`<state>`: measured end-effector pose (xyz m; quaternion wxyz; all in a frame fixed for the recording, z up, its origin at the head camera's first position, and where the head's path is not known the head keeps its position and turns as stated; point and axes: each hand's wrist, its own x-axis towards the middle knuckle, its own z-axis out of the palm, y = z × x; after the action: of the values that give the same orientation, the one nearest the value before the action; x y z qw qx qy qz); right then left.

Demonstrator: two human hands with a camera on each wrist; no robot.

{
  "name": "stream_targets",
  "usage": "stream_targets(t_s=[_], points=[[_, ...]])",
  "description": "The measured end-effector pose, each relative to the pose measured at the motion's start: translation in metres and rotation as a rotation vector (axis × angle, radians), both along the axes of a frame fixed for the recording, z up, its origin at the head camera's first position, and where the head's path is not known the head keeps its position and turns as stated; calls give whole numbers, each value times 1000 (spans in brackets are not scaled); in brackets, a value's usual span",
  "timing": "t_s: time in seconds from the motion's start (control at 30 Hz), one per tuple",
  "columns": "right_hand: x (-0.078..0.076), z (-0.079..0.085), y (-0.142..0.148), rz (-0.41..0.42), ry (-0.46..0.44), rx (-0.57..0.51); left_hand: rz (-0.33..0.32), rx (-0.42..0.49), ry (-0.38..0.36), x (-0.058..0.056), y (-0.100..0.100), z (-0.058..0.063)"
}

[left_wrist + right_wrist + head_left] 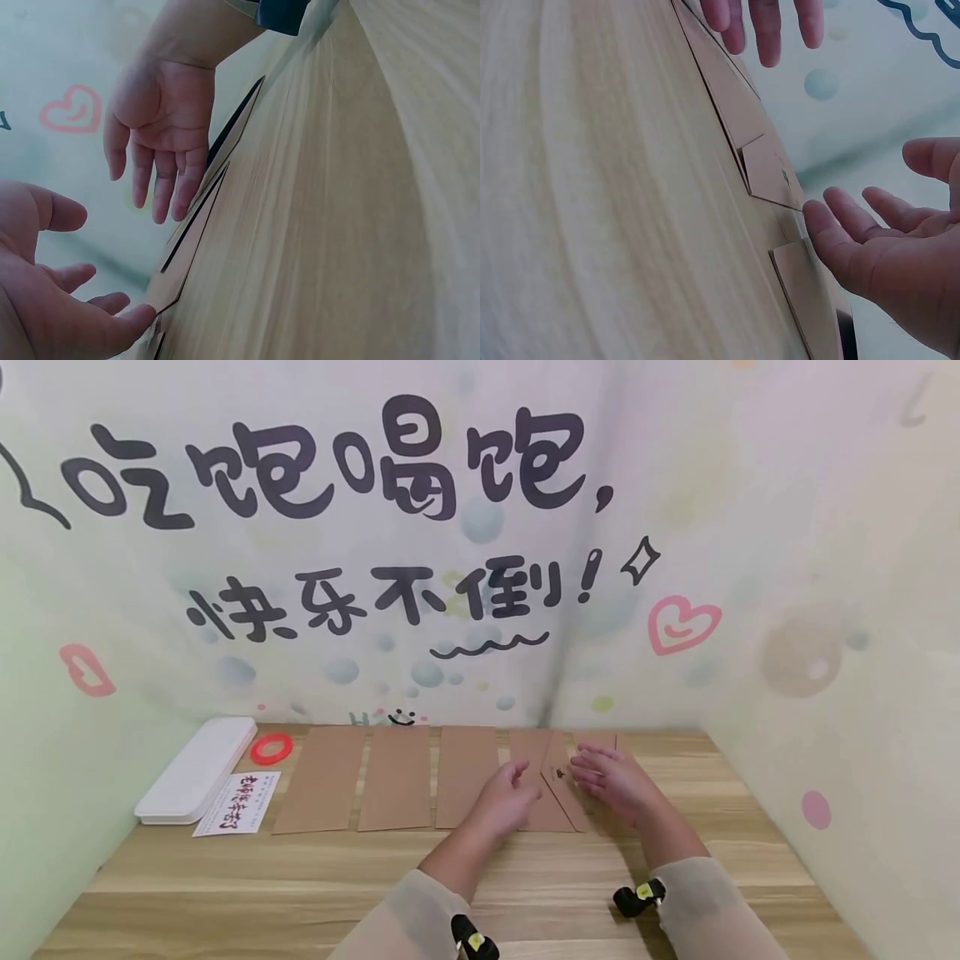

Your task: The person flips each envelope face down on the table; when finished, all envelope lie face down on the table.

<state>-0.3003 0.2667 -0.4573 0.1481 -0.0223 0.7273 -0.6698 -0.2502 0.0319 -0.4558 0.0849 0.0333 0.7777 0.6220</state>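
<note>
So, both my hands are empty with the fingers relaxed. The flapped brown envelope (553, 787) lies on the counter (360, 885) between my left hand (506, 802) and right hand (617, 781), long axis running away from me. Left looks nearer, overlapping its near part, but I can't tell if either's touching. Head cam only gets the back of my right hand; left wrist catches its bare palm.

The bare left hand (64, 292) hovers beside a flat brown paper envelope (193, 251) on the pale wood-grained table (300, 210); farther right, the bare right hand (169, 124).
</note>
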Motion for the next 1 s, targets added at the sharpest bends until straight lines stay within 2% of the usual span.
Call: stream_targets(t_s=[0.3, 0.43, 0.57, 0.77, 1.0], points=[[7, 1, 1, 29, -45, -47, -28, -23, -6, 2, -4, -4], [6, 2, 1, 12, -44, -86, -43, -5, -3, 0, -7, -7], [5, 1, 2, -4, -13, -89, -66, 33, -16, -2, -10, -9], [4, 0, 0, 3, 45, -56, -111, 19, -14, 0, -11, -10], [6, 8, -10, 63, 71, -53, -158, 32, 0, 2, -8, -7]])
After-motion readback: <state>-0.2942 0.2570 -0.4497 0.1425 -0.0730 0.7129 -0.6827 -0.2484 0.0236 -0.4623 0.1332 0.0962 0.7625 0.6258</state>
